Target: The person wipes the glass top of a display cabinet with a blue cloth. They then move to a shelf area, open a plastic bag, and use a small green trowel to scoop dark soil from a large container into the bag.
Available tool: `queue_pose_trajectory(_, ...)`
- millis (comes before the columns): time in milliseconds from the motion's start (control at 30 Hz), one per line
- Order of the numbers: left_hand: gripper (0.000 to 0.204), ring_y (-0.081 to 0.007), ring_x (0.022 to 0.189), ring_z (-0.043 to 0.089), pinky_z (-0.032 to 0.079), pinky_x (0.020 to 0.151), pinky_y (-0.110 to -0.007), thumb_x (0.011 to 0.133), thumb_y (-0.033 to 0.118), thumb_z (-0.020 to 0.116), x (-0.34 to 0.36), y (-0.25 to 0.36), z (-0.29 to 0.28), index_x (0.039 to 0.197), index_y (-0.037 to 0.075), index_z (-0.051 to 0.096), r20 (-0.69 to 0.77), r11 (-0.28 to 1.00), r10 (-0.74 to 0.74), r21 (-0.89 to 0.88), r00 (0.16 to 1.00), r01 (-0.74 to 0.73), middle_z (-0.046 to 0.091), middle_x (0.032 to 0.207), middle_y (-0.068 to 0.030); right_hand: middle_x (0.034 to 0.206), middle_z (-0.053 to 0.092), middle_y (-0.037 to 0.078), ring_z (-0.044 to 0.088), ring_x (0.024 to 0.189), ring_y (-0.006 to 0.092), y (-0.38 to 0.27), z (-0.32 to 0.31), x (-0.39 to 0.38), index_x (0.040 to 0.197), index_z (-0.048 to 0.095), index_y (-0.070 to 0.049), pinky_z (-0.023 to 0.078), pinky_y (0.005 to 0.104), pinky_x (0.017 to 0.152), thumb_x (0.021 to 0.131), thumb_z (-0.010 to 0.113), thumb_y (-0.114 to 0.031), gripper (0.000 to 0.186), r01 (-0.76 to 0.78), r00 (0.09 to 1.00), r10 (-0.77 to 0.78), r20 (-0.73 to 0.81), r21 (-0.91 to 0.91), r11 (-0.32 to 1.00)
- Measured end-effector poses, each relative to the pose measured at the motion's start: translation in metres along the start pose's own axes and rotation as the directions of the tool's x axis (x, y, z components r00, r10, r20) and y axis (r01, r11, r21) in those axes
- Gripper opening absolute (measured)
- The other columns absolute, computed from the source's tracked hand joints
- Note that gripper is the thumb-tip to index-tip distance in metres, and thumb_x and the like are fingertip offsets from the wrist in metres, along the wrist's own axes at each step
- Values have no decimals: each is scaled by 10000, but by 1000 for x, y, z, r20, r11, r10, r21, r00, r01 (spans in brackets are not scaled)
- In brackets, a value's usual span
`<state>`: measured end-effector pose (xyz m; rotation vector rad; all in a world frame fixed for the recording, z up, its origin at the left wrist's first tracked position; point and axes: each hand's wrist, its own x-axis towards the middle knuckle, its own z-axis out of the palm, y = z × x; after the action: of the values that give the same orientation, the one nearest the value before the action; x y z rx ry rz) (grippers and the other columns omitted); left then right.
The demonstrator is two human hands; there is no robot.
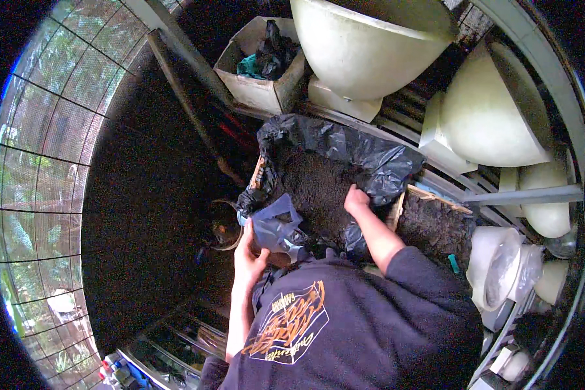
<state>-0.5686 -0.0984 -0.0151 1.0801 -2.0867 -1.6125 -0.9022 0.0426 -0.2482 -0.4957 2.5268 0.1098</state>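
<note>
My left hand (246, 255) is closed on the side of a bluish see-through plastic bag (274, 221), thumb and fingers at its edge. The bag stands over the near left part of a bin of dark soil (318, 179). A sheet of black plastic (331, 138) lines the bin and folds over its rim. At the right side of the soil is my right hand (356, 199), its fingers curled together close to the black lining. What those fingers hold, if anything, is hidden.
A second box of dark soil (435, 224) adjoins on the right, with a small teal tool (454, 263) at its near edge. Behind stand a carton (260, 91) with black plastic and large pale basins (370, 58). A wooden pole (188, 104) leans at left beside wire mesh (45, 156).
</note>
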Motion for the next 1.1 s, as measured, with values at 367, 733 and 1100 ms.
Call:
queue_pose_trajectory(367, 851, -193, 1361, 412, 365, 1076, -287, 728, -86, 592, -13, 7, 2, 1510, 3, 269, -59, 999, -36, -40, 998, 33, 356, 1538, -164, 1130, 666, 227, 649, 1069, 365, 24, -45, 0, 1135, 643, -32, 528, 466, 904, 800, 623, -235, 392, 104, 985, -98, 140, -37, 994)
queue_pose_trajectory(733, 836, -233, 1430, 314, 268, 1152, -311, 734, -89, 616, -21, 0, 6, 1499, 3, 293, -59, 1000, 14, 12, 998, -13, 330, 1546, -182, 775, 706, 180, 694, 674, 268, -40, -149, -32, 771, 725, 0, 543, 409, 614, 773, 545, -196, 266, 429, 825, -274, 494, -232, 873)
queue_pose_trajectory(1100, 850, -198, 1354, 424, 383, 1066, -296, 755, -94, 593, -23, 13, 6, 1523, 24, 248, -74, 997, 46, 70, 996, -41, 337, 1548, -161, 882, 689, 150, 685, 742, 221, -24, 103, 35, 826, 627, 10, 545, 400, 713, 842, 494, -176, 229, 442, 520, -40, 853, -228, 867)
